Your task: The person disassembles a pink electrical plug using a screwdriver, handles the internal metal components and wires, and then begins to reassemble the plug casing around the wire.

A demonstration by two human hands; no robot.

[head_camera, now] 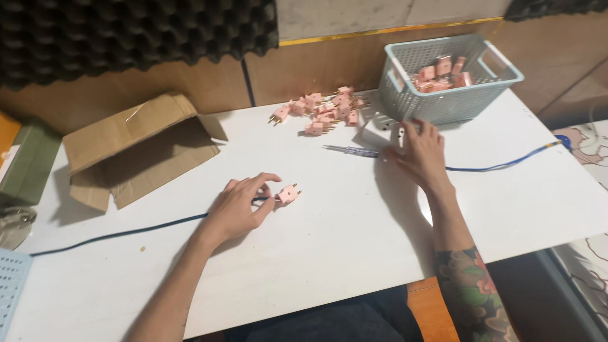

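My left hand (239, 208) rests on the white table (329, 253), fingers curled around a dark blue cable (120, 233) whose end meets a pink plug (288, 193) with brass pins. My right hand (421, 152) lies flat further back, fingers spread over another blue cable (506, 164), just right of a clear-handled screwdriver (351, 150). A pile of pink plugs (326, 109) lies behind it. More pink plugs sit in a pale blue basket (443, 104) at the back right.
An open cardboard box (136, 149) lies on its side at the left. A green block (25, 164) and a pale blue grid tray (9, 278) are at the far left edge. Dark acoustic foam (126, 31) covers the wall behind.
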